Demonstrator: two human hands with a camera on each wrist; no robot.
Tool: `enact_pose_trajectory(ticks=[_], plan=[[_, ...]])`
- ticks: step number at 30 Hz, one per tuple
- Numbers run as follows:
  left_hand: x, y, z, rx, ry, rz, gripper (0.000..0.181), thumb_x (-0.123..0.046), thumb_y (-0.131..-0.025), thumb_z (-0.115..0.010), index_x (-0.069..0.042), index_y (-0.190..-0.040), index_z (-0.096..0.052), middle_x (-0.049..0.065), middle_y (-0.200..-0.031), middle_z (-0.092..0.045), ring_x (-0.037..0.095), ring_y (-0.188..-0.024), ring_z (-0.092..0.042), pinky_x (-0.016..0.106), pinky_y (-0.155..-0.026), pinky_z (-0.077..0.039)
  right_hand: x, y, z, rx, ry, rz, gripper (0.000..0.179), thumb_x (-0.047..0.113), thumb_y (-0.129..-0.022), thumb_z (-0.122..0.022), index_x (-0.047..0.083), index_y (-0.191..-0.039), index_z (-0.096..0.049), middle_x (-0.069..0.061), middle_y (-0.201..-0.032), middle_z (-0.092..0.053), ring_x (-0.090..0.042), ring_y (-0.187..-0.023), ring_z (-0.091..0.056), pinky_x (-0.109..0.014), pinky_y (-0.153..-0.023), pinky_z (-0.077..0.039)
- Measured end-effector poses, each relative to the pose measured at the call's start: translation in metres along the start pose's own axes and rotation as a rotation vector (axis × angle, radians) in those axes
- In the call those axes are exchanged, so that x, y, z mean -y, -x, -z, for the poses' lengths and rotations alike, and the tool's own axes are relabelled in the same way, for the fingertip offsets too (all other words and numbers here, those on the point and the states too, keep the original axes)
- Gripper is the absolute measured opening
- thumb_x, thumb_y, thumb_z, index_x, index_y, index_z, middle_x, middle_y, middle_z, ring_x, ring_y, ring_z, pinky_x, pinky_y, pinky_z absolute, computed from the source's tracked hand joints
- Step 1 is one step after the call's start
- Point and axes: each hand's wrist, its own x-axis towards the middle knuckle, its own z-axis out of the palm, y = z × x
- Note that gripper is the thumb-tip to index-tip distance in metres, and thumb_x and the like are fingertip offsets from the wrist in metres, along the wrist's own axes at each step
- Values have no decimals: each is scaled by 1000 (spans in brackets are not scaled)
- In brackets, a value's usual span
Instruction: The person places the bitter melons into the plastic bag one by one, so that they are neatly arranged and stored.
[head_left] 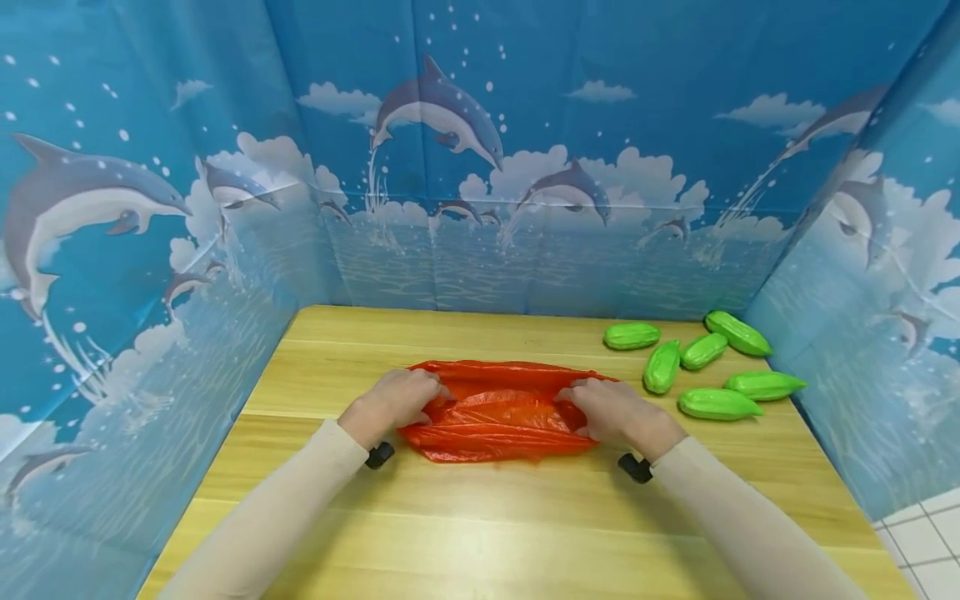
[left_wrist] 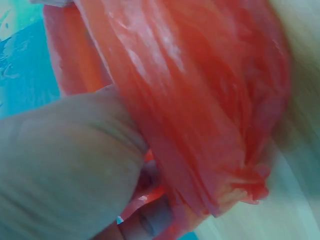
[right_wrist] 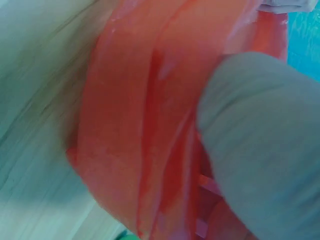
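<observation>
A red plastic bag [head_left: 498, 446] lies across the middle of the wooden table, its mouth spread wide and facing up. At the bag's left end, my left hand [head_left: 401, 398] grips the rim, with the thumb on the inner side. My right hand [head_left: 613, 410] holds the opposite end in a similar way. In the left wrist view the crumpled bag [left_wrist: 195, 90] hangs beside the thumb and covers part of the fingers. The right wrist view shows the bag [right_wrist: 120, 125] in folds against the right thumb; most fingers there are hidden.
Several shiny green ridged gourds [head_left: 718, 404] lie at the table's back right, close to the right hand. The wooden table [head_left: 480, 533] is bordered by a blue dolphin-print curtain [head_left: 540, 250] at the back and sides. White floor tiles [head_left: 918, 537] show at lower right.
</observation>
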Motion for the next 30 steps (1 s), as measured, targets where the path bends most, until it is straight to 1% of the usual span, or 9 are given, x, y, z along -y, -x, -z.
enact_pose_trajectory(ticks=[5,11,14,17,20,23,26,28,30], plan=[[3,0,-6,0,4,5,55,-15,-96,-97,-25,-148,-83,2,-142,-85,24,-131,-79,44,-107,-70,0,3,-2,12,-6,-24,60,21,-94,-100,12,-149,-78,-11,-134,-83,-33,-117,-81,-53,-94,-72],[0,5,4,-40,102,-9,57,-20,-100,-94,-19,-155,-78,5,-153,-80,28,-140,-77,47,-113,-68,0,6,6,-25,-68,-3,57,20,-98,-96,11,-151,-76,-16,-145,-79,-34,-121,-81,-53,-100,-71],[-1,12,9,-125,160,-9,52,-22,-103,-92,-16,-153,-79,8,-153,-79,30,-134,-79,47,-108,-69,0,9,13,-85,-124,22,52,19,-102,-93,8,-150,-77,-18,-147,-78,-33,-116,-83,-51,-100,-71],[-3,21,7,-259,143,10,43,-23,-103,-92,-15,-145,-83,10,-144,-79,31,-124,-79,46,-102,-70,-2,15,18,-190,-136,53,45,16,-104,-90,7,-146,-78,-19,-142,-79,-25,-98,-82,-42,-88,-72],[-6,29,2,-390,130,103,38,-26,-102,-94,-16,-137,-86,14,-144,-72,36,-126,-71,51,-96,-66,-7,22,20,-340,-144,63,36,13,-104,-89,7,-139,-81,-17,-133,-80,-16,-81,-75,-31,-70,-65],[-11,35,-4,-449,191,242,44,-30,-100,-95,-16,-140,-84,24,-159,-60,47,-131,-65,56,-91,-65,-17,29,19,-497,-161,31,29,12,-105,-87,9,-134,-82,-15,-127,-76,-17,-80,-70,-27,-62,-57],[-16,38,-9,-429,288,347,57,-30,-99,-96,-12,-150,-77,35,-172,-45,56,-123,-70,60,-89,-70,-30,37,17,-596,-206,-55,28,13,-108,-84,8,-135,-80,-17,-127,-72,-25,-90,-71,-34,-67,-58],[-18,38,-13,-393,357,382,66,-29,-99,-96,-9,-157,-72,40,-176,-39,56,-110,-75,60,-90,-72,-41,42,16,-616,-250,-134,30,15,-111,-80,6,-140,-78,-22,-130,-70,-34,-101,-72,-44,-75,-62],[-20,36,-16,-352,415,400,74,-27,-98,-97,-7,-162,-66,41,-178,-36,53,-103,-79,59,-94,-72,-54,46,14,-594,-301,-231,37,19,-115,-75,2,-147,-73,-28,-137,-66,-42,-108,-71,-54,-81,-63]])
